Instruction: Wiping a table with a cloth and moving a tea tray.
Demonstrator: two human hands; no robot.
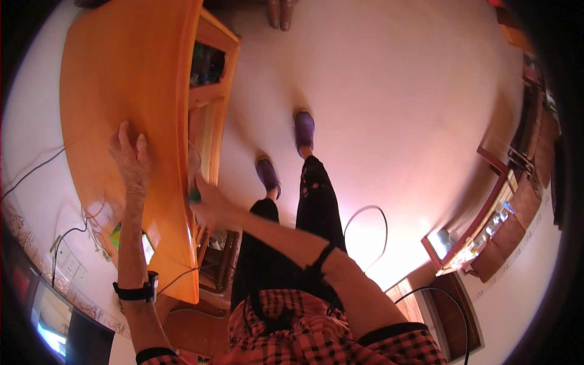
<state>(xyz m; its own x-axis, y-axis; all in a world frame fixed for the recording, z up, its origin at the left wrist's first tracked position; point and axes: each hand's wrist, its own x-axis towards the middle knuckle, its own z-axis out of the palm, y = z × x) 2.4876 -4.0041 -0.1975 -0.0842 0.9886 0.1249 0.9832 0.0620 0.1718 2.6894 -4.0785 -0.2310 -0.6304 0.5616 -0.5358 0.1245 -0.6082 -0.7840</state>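
Observation:
My left hand is over the orange wooden top of a long cabinet, fingers apart and nothing in them. Whether its fingertips press on the wood I cannot tell. Lower and to the right, my right hand is at the cabinet's front edge, blurred. A small green thing shows in its grip, too blurred to name. Beside that hand, the cabinet front has a glazed or recessed section. Farther along, a dark compartment holds things I cannot make out.
A green and white box and thin cables lie on the cabinet's near end. Wall sockets and a screen are at the lower left. A black cable loops by my legs. A low table with things on it stands by brown seating.

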